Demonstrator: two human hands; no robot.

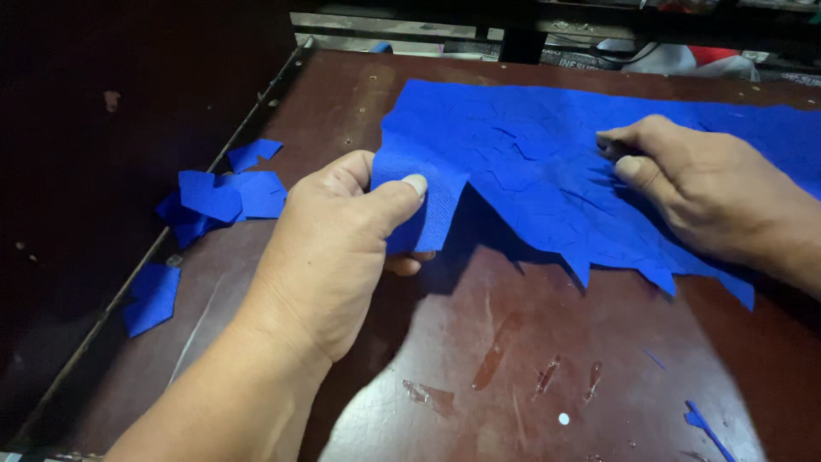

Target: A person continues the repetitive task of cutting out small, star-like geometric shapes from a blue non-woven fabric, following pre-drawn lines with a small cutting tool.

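Scuffed dark-red worktable filled the head view, with a blue fabric sheet spread across it. Left hand pinched the sheet's near corner between thumb and fingers, lifted slightly. Right hand pressed down on the sheet, fingers curled. Blue scraps sat by the left edge.

Worn dark-red worktable, scratched, glossy glare at 6 o'clock; metal edge strip at 9 o'clock; dark floor beyond; black frame at 12 o'clock.
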